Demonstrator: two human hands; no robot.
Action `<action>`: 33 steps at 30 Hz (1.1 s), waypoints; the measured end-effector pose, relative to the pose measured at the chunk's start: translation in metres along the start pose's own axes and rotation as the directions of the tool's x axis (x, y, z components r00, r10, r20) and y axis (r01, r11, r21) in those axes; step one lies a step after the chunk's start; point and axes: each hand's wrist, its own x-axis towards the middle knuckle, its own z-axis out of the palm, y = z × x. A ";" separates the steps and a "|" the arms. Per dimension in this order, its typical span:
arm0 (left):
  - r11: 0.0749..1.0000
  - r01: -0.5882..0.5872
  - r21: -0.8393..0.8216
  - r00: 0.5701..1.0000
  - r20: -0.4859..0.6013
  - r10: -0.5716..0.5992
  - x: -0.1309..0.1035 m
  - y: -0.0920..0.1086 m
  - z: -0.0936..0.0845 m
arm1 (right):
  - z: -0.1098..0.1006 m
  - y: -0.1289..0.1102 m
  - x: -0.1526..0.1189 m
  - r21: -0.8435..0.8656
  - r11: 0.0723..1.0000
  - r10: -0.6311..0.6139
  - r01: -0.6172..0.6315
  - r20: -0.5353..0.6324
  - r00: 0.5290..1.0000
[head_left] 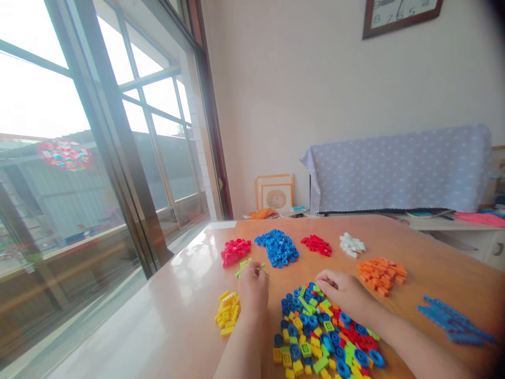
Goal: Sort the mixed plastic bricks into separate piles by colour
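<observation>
My left hand (253,284) is over the small lime-green pile (242,268), its fingers curled together; whatever is between them is too small to make out. My right hand (341,292) lies at the upper right edge of the large mixed pile (311,331) of blue, yellow, green, red and orange pieces. Its fingers are bent and pressed together, and any piece in them is hidden. A yellow pile (228,313) sits left of my left forearm. Beyond my hands are a pinkish-red pile (235,251) and a round-pieced blue pile (279,247).
On the wooden table (181,316) a red pile (316,245), a white pile (352,245), an orange pile (382,275) and long blue pieces (452,320) spread to the right. A window (158,121) stands left; a cloth-covered object (398,173) is behind the table.
</observation>
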 end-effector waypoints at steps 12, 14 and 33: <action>0.982 0.004 0.190 0.998 -0.059 0.007 -0.003 0.000 0.001 | -0.001 0.003 0.000 0.006 1.000 -0.014 0.014 0.013 1.000; 0.980 0.007 0.201 0.999 -0.046 0.003 -0.004 0.003 0.002 | -0.003 0.002 0.000 -0.003 1.000 0.002 -0.002 0.017 1.000; 0.920 -0.306 -0.245 0.761 0.517 0.391 -0.038 0.029 0.030 | -0.029 0.040 0.012 -0.093 0.988 0.121 -0.123 -0.023 0.992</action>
